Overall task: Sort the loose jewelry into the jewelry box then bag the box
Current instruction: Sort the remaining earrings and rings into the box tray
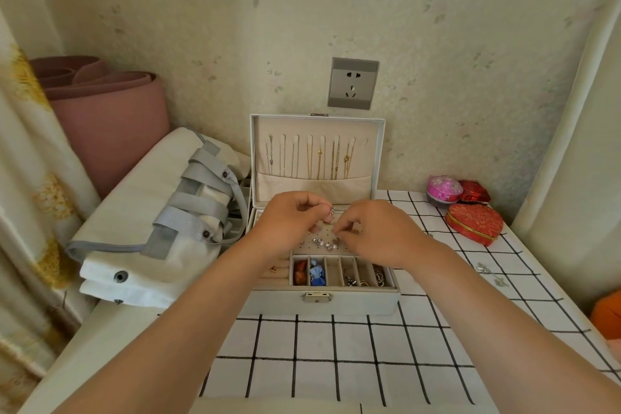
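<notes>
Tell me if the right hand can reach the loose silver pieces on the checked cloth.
Probably yes: the silver pieces lie uncovered on the cloth, nothing between them and the right hand.

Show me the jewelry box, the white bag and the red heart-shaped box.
jewelry box (363, 303), head view, front wall right of the latch.
white bag (134, 205), head view, bare fabric left of the grey straps.
red heart-shaped box (473, 220), head view, middle of its lid.
</notes>
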Motion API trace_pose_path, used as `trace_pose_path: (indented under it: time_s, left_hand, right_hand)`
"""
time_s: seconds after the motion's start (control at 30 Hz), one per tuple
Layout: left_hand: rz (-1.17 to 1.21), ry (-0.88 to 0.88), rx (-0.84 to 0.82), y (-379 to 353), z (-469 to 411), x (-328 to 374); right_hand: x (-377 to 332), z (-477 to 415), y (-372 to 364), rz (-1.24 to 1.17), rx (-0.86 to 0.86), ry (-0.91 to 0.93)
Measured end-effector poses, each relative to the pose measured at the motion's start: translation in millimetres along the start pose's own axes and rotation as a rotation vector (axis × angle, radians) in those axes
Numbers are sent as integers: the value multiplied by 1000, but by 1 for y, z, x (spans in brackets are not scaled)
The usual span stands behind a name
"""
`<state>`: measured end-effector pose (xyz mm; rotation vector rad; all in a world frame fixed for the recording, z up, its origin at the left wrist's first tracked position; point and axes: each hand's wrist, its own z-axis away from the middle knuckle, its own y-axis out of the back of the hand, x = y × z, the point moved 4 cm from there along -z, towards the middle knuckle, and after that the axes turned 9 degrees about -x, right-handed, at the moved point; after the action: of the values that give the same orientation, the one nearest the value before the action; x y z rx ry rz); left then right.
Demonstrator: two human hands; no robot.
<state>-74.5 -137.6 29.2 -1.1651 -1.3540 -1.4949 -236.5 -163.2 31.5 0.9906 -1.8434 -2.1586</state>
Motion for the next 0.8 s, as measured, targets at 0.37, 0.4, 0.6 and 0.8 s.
trace_pose_path:
  time_s: [0.37, 0.4, 0.6, 0.8]
  left_hand:
    - [187, 147, -107, -6, 1, -3]
    - [185, 148, -107, -5, 1, -3]
    - [3, 109, -71, 1, 4, 5]
    - [-17, 33, 67, 10, 6, 15]
  right_hand:
    - [-4, -2, 16, -575, 220, 71]
    - [-4, -3, 17, -579, 225, 70]
    - [-8, 1, 20, -566, 245, 83]
    - [-23, -1, 25, -570, 274, 127]
